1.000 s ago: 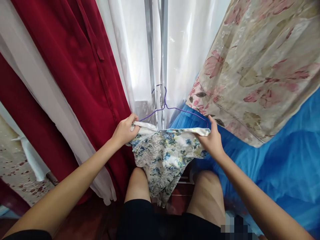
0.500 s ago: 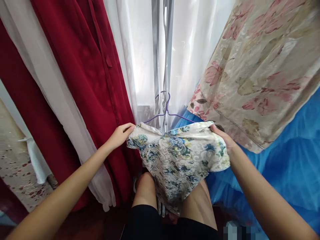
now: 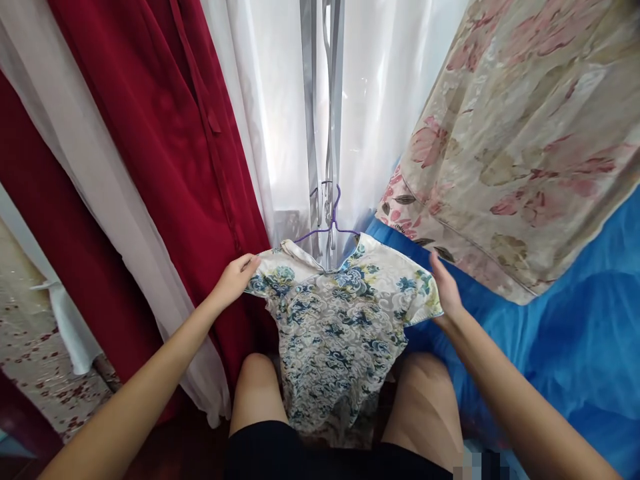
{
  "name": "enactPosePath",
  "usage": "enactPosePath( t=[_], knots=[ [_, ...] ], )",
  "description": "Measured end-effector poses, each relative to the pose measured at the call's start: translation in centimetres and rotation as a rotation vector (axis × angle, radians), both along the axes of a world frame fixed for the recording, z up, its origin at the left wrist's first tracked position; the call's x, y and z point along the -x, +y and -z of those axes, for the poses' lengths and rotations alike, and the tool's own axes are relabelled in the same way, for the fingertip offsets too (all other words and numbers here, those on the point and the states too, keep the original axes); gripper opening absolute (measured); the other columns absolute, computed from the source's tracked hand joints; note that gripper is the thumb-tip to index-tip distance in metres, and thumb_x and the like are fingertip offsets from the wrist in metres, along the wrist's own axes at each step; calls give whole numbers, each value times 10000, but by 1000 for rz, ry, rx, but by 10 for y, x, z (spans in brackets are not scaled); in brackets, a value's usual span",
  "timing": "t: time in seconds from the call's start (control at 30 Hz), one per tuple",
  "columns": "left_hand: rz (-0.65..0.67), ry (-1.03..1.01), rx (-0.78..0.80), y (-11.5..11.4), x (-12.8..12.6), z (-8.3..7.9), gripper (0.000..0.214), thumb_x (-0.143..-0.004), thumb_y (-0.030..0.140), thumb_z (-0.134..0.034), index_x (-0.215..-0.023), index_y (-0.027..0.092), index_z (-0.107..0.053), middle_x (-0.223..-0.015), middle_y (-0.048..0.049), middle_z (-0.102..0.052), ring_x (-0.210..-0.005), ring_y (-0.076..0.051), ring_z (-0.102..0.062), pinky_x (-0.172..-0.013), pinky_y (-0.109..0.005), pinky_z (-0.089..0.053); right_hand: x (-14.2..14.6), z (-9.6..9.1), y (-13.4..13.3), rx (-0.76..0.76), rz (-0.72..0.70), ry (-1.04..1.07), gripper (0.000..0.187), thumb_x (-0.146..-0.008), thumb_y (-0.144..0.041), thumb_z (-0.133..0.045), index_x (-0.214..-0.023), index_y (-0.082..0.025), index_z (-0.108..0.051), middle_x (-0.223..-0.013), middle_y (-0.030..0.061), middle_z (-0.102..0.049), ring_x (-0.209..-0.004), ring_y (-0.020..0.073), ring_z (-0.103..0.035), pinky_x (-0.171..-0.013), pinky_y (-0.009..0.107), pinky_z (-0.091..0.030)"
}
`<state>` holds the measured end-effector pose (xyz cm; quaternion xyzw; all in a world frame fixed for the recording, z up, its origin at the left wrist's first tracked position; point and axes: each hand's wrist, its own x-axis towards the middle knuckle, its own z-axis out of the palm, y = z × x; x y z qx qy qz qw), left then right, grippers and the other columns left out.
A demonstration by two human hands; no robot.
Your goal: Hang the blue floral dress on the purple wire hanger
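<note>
Pinching shirt point(image 3: 340, 333) in left hand point(image 3: 235, 279), touching with right hand point(image 3: 447, 288), can't tell how closed, likely to spread it on hanger point(image 3: 334, 220).

No text can be read for sure. Small dark marks point(image 3: 399, 228), like handwriting, stand on the pink-flowered lower left corner of the hanging floral fabric point(image 3: 520, 160) at right, too small to decipher.
</note>
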<state>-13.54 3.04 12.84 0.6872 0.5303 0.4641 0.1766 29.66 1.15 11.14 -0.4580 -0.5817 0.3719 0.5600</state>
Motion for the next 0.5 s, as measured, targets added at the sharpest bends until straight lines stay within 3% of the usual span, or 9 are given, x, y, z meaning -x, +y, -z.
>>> enactPosePath(
  t=[0.07, 0.13, 0.2, 0.27, 0.33, 0.4, 0.5],
  knots=[
    [-3, -229, 87, -3, 4, 9, 563, -773, 706, -672, -841, 147, -681, -732, -29, -664, -672, -178, -569, -605, -263, -427, -4, -10, -11, 111, -99, 106, 743, -863, -817, -413, -1065, -190, -757, -808, 130, -765, -776, 344, -726, -665, 441, -556],
    [-9, -449, 106, -4, 1, 8, 580, -731, 674, -739, -930, 132, -695, -811, -59, -708, -727, -203, -623, -652, -288, -485, -3, -22, -21, 155, -166, 105, 572, -830, -723, -610, -990, -195, -759, -767, 88, -755, -668, 283, -696, -593, 368, -527],
    [-1, -595, 42, -5, -7, -5, 567, -754, 618, -752, -1034, 128, -689, -925, -85, -733, -815, -220, -664, -730, -311, -531, 1, -33, -27, 130, -149, 129, 400, -782, -593, -746, -887, -207, -752, -735, 54, -743, -612, 238, -658, -556, 323, -495],
    [48, -613, -48, -7, -16, -25, 543, -831, 581, -686, -1154, 145, -658, -1085, -103, -724, -943, -236, -679, -821, -333, -552, 4, -42, -30, 88, -67, 241, 323, -759, -527, -777, -804, -210, -736, -720, 51, -736, -624, 238, -654, -565, 321, -493],
    [86, -464, -179, -10, -25, -45, 552, -877, 526, -634, -1305, 183, -578, -1279, -112, -659, -1124, -263, -643, -930, -378, -542, 4, -45, -37, 68, 13, 379, 289, -755, -486, -782, -777, -203, -726, -719, 59, -729, -650, 245, -658, -588, 329, -498],
    [50, -147, -341, -15, -34, -56, 650, -850, 446, -673, -1426, 223, -467, -1446, -121, -540, -1307, -308, -530, -1050, -457, -484, 5, -41, -53, 28, 83, 451, 267, -766, -450, -787, -760, -195, -709, -693, 47, -699, -616, 212, -624, -570, 303, -476],
    [-34, 375, -511, -20, -50, -45, 766, -766, 300, -744, -1459, 237, -424, -1493, -132, -468, -1412, -362, -396, -1178, -572, -320, 11, -27, -97, -36, 110, 328, 302, -817, -453, -767, -717, -184, -672, -631, 7, -613, -536, 137, -514, -505, 240, -400]
  ],
)
